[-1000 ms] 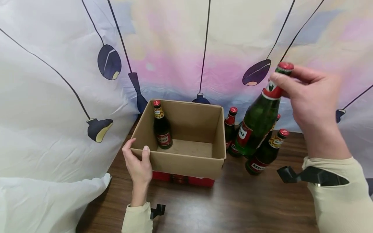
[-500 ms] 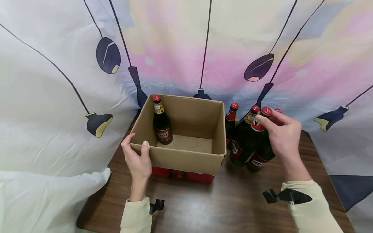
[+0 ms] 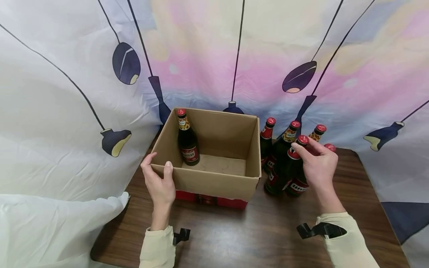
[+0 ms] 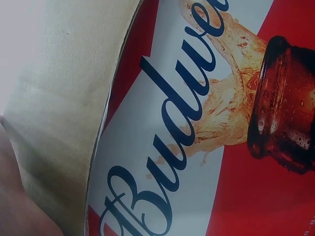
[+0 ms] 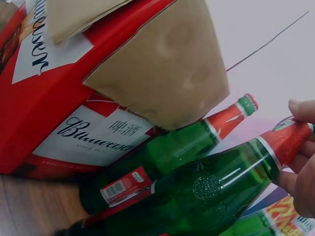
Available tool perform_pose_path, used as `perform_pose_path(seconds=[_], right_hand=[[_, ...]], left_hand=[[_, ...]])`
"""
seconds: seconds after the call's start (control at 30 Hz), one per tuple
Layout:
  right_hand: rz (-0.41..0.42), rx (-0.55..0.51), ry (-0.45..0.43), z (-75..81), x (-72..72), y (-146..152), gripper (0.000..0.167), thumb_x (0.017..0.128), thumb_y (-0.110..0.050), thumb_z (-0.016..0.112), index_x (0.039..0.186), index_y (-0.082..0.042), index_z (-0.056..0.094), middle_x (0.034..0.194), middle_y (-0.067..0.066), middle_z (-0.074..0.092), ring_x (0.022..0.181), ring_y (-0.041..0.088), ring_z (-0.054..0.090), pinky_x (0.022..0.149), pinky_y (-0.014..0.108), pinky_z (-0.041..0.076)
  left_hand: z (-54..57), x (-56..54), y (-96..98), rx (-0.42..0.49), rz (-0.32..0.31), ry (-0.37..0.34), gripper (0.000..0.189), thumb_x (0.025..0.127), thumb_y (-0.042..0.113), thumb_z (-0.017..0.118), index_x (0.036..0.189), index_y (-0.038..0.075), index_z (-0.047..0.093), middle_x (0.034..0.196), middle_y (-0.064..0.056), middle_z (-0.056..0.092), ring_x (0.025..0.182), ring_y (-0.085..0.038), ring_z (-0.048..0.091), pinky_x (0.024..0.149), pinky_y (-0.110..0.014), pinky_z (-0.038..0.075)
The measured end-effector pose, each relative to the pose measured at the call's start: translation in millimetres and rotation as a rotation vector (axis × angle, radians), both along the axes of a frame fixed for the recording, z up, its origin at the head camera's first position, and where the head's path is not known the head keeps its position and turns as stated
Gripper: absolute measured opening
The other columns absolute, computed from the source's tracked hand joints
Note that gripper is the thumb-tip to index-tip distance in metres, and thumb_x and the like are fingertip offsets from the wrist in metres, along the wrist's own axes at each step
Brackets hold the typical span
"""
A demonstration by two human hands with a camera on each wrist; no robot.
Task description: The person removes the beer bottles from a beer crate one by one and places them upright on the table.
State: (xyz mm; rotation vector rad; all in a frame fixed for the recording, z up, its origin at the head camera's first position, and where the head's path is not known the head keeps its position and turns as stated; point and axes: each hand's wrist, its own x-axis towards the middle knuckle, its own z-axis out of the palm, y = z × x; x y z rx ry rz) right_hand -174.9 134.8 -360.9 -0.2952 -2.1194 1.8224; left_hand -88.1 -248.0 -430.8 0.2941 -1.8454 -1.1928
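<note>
My left hand (image 3: 161, 186) grips the near left corner of an open cardboard box (image 3: 214, 182), thumb on the front flap and fingers at the left side. One dark beer bottle (image 3: 188, 143) with a red cap stands inside, toward the left. My right hand (image 3: 320, 165) pinches the neck of a green beer bottle (image 3: 283, 173), right of the box. This bottle is almost upright, its base low by the tabletop. In the right wrist view the fingers (image 5: 300, 147) wrap its red neck label, beside another green bottle (image 5: 170, 150).
Several other capped bottles (image 3: 289, 136) stand close together behind and beside the held one. The box's red printed side (image 4: 246, 191) shows below its flap. A wooden table (image 3: 234, 234) lies underneath, with a patterned cloth (image 3: 201, 67) hanging behind and white fabric (image 3: 60, 227) at left.
My right hand has brought the green bottle down from up at the right to table level among the others, then shifted slightly nearer. The left hand stays on the box.
</note>
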Motion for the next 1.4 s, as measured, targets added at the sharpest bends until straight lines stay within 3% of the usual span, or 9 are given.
perform_pose_path(seconds=[0.1,0.33,0.6,0.9,1.2,1.4], right_hand=[[-0.006,0.020,0.015,-7.4,-0.8,-2.6,0.044,0.087,-0.023,0.088,0.128,-0.009,0.078,0.090,-0.026,0.072,0.091,-0.002,0.067,0.076,0.010,0.053],[-0.033,-0.055,0.041,-17.0,-2.1,-6.5,0.043,0.085,-0.020,0.089,0.125,-0.010,0.079,0.092,-0.022,0.075,0.090,0.000,0.069,0.076,0.010,0.053],[-0.037,0.006,0.036,-21.0,-1.2,-9.3,0.042,0.088,-0.023,0.086,0.127,-0.009,0.078,0.090,-0.026,0.072,0.091,-0.002,0.067,0.076,0.011,0.052],[-0.045,-0.026,0.026,-22.1,-6.2,-9.5,0.043,0.087,-0.022,0.087,0.128,-0.011,0.078,0.093,-0.023,0.073,0.094,0.000,0.067,0.078,0.011,0.053],[-0.063,0.011,0.015,-27.4,-4.4,-6.7,0.044,0.088,-0.026,0.087,0.129,-0.012,0.078,0.093,-0.024,0.071,0.093,0.000,0.065,0.077,0.010,0.051],[-0.062,0.035,0.057,-28.0,-3.0,-8.0,0.041,0.088,-0.024,0.086,0.125,-0.009,0.079,0.092,-0.024,0.070,0.090,0.000,0.066,0.076,0.011,0.052]], left_hand=[[-0.7,1.3,-1.4,0.000,0.014,0.006,0.058,0.093,0.026,0.060,0.142,-0.002,0.049,0.145,-0.024,0.053,0.137,-0.032,0.049,0.116,-0.041,0.033],[-0.9,2.5,-3.6,0.007,0.022,0.026,0.058,0.092,0.024,0.061,0.143,-0.002,0.050,0.143,-0.024,0.054,0.133,-0.029,0.051,0.113,-0.031,0.033],[-3.4,3.5,-3.4,0.014,0.025,0.025,0.058,0.092,0.025,0.060,0.143,-0.002,0.049,0.143,-0.023,0.053,0.134,-0.029,0.050,0.114,-0.032,0.033],[-2.8,3.9,-2.6,0.023,0.025,0.023,0.059,0.092,0.027,0.059,0.143,-0.002,0.049,0.144,-0.022,0.053,0.134,-0.026,0.050,0.114,-0.032,0.032],[-2.7,1.4,0.0,0.024,0.019,0.024,0.059,0.092,0.026,0.060,0.143,-0.003,0.049,0.144,-0.023,0.054,0.136,-0.026,0.050,0.115,-0.031,0.031],[-2.6,-0.2,0.2,0.018,0.000,0.018,0.060,0.093,0.027,0.060,0.143,-0.003,0.049,0.144,-0.024,0.053,0.136,-0.026,0.049,0.116,-0.032,0.031]])
